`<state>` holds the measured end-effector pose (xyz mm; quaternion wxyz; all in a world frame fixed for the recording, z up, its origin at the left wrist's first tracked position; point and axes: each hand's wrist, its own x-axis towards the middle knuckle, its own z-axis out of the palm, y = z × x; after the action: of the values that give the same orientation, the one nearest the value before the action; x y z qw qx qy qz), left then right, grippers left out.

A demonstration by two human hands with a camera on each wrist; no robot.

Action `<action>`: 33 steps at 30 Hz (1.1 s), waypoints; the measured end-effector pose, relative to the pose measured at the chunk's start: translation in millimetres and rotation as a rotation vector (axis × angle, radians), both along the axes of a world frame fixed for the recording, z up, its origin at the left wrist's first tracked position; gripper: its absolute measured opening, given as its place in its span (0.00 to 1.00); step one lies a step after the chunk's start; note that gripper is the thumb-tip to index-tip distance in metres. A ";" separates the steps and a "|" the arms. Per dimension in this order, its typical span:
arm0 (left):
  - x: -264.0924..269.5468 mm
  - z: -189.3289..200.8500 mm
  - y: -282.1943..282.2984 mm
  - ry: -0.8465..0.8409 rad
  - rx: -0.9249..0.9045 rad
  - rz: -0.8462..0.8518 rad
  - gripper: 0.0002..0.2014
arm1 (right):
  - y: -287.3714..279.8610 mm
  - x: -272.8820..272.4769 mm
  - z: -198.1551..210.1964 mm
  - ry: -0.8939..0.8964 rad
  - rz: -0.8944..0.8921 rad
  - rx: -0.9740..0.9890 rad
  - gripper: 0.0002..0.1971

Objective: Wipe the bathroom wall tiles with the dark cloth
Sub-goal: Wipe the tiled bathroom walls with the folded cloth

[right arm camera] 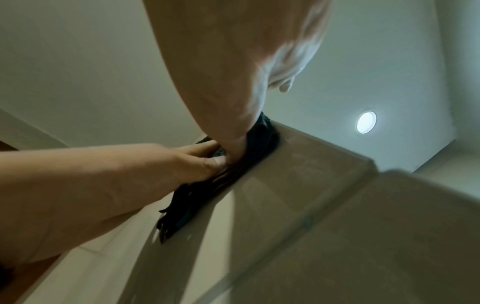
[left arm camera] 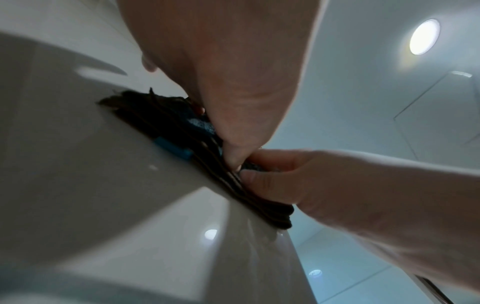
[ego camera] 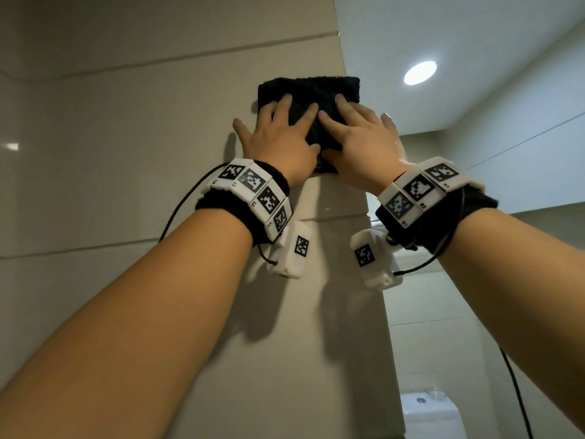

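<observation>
A folded dark cloth lies flat against the beige wall tiles, high up and close to the wall's outer corner. My left hand presses on its left half with straight, spread fingers. Beside it, my right hand presses the right half the same way, and the two hands touch at the thumbs. In the left wrist view the stacked cloth folds show under the left hand, with the right hand at the lower edge. The right wrist view shows the cloth squeezed between both hands and the tile.
The tiled wall ends in a vertical corner edge just right of the cloth. A round ceiling light glows above. A white toilet cistern stands far below at the right. Black cables hang from both wristbands.
</observation>
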<state>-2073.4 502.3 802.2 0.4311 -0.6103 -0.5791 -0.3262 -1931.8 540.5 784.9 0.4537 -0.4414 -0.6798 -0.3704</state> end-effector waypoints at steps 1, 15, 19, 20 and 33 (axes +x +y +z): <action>-3.4 -3.2 0.0 0.006 -0.004 -0.003 0.33 | -0.9 -1.1 -2.3 -0.005 -0.005 0.000 0.33; -111.3 -25.3 -15.2 -0.024 -0.043 0.065 0.34 | -13.7 -103.8 -21.7 -0.063 0.044 0.053 0.32; -172.6 -33.2 -24.2 -0.078 -0.055 0.110 0.34 | -20.1 -166.3 -21.7 -0.111 0.077 0.059 0.32; -189.9 -35.5 -26.3 -0.094 -0.057 0.128 0.34 | -22.1 -183.6 -21.5 -0.125 0.086 0.059 0.32; -315.3 -49.9 -47.1 -0.271 -0.130 0.254 0.36 | -34.8 -329.9 -30.8 -0.214 0.175 0.048 0.32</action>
<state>-2388.7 455.2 752.4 0.3467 -0.5094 -0.7240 -0.3101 -2261.7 505.7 754.1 0.4196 -0.3276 -0.7510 -0.3906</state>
